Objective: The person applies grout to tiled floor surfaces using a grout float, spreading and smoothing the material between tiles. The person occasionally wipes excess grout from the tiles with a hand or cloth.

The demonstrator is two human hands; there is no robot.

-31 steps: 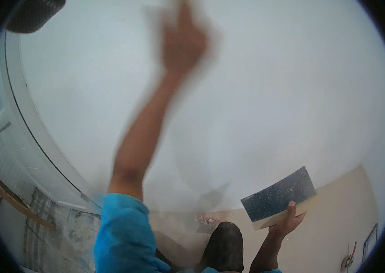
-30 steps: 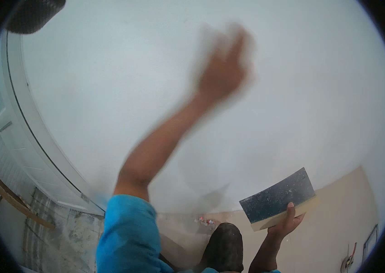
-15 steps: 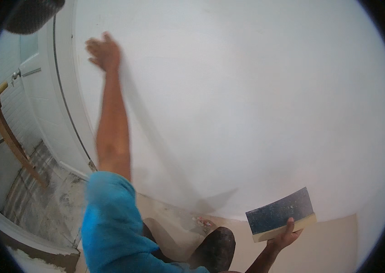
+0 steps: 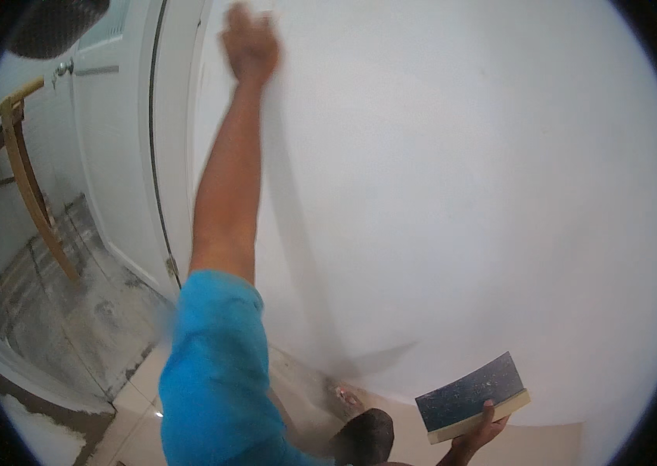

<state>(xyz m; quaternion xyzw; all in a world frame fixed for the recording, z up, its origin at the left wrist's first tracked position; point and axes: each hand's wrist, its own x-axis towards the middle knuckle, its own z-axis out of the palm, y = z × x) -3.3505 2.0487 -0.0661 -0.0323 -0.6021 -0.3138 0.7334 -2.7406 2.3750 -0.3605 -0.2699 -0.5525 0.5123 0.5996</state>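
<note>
My left arm, in a blue sleeve, stretches up along the white wall point(image 4: 437, 194). At its end my left hand point(image 4: 250, 46) is near the door frame, slightly blurred, its fingers apart with nothing in them. Whether the palm touches the wall cannot be made out. Low on the right, my right hand point(image 4: 485, 433) grips a sanding block point(image 4: 468, 394) by its near edge, thumb on top. The block is flat and rectangular, with a dark, dust-specked face and a pale yellow strip along the held side. It is held apart from the wall.
To the left stands a white panelled door point(image 4: 115, 155) with a round knob point(image 4: 64, 67). Beside it leans a wooden frame point(image 4: 25, 171) over a dusty grey floor point(image 4: 72, 311). My dark-clothed knee point(image 4: 367, 436) is near the wall's foot. A dark rounded object point(image 4: 56, 27) fills the top left corner.
My view has turned to the left, so the door and wall sit further right. My left hand now appears higher in the picture, still beside the door frame. The sanding block remains in my right hand.
</note>
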